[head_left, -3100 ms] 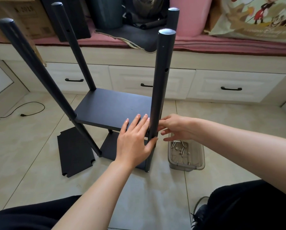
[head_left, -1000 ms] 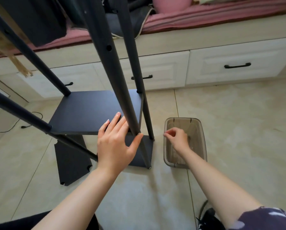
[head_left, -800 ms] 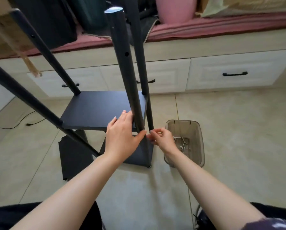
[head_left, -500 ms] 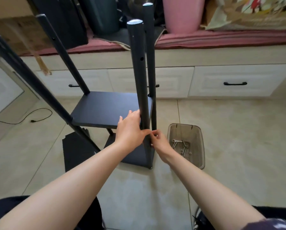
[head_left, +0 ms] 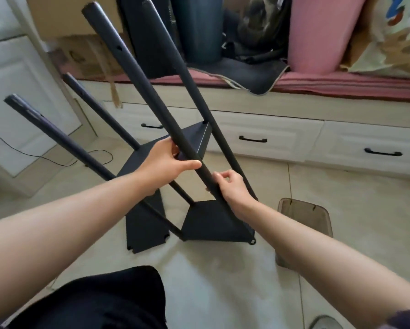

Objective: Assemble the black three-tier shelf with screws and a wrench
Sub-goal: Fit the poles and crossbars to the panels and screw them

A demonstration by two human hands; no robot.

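Note:
The black shelf frame leans over to the left, its four poles slanting up and left. My left hand [head_left: 168, 160] grips the near pole [head_left: 137, 74] where it meets the middle shelf board [head_left: 194, 136]. Just below, my right hand [head_left: 231, 185] has curled fingers pinching a small screw against that same pole; the fingers almost hide the screw. The bottom shelf board [head_left: 213, 222] rests on the tiled floor. A loose third board [head_left: 144, 224] lies flat on the floor to its left. No wrench is visible.
A clear plastic bin [head_left: 306, 214] stands on the floor to the right, partly behind my right forearm. White drawers [head_left: 258, 136] and a cushioned bench with bags run along the back. A cable [head_left: 56, 160] trails on the left floor. My dark-clothed knee [head_left: 109, 300] is below.
The frame has tipped from upright to leaning left. My left hand now wraps the near pole. My right hand came from the bin to the pole and stays pinched there.

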